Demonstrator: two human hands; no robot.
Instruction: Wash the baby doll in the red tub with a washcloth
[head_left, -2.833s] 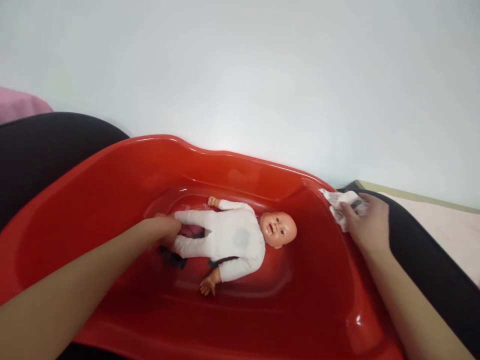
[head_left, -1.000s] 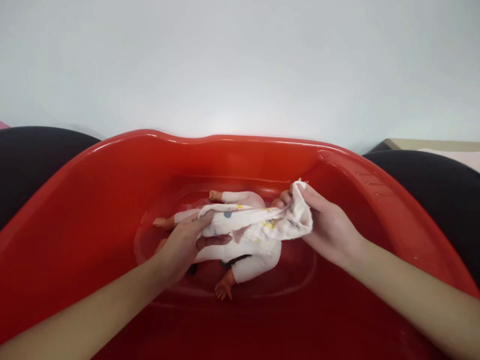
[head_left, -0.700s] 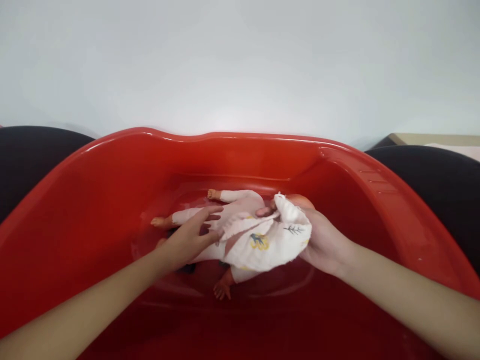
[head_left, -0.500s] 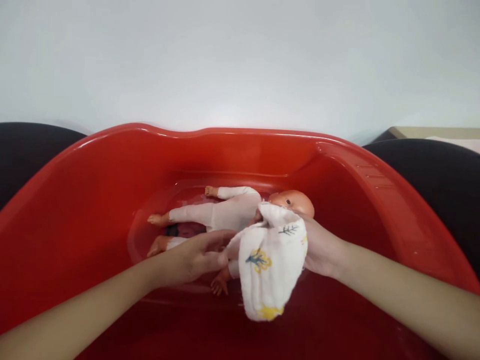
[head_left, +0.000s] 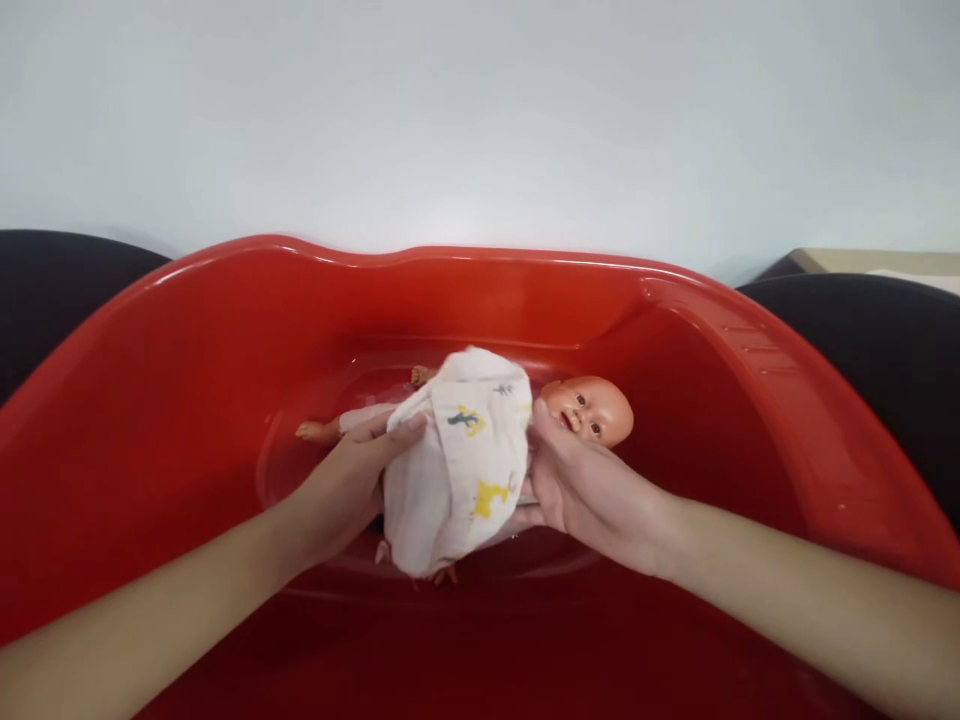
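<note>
A baby doll (head_left: pixel 586 408) in a white suit lies on its back in the bottom of a red plastic tub (head_left: pixel 187 340), head to the right. A white cloth (head_left: pixel 457 460) with small yellow and blue prints is spread over its torso. My left hand (head_left: pixel 349 485) grips the cloth's left edge, thumb on top. My right hand (head_left: pixel 581 485) holds its right edge beside the doll's head, fingers tucked under the cloth. One doll foot (head_left: pixel 309 432) pokes out at the left.
Black cushioned surfaces flank the tub on the left (head_left: pixel 60 290) and right (head_left: pixel 870 340). A pale wall (head_left: pixel 480 120) rises behind. A beige surface edge (head_left: pixel 870 262) shows at the far right.
The cloth hung bunched from my right hand half a second ago; now it is spread over the doll's torso with both hands on its edges. My left hand took hold of the cloth.
</note>
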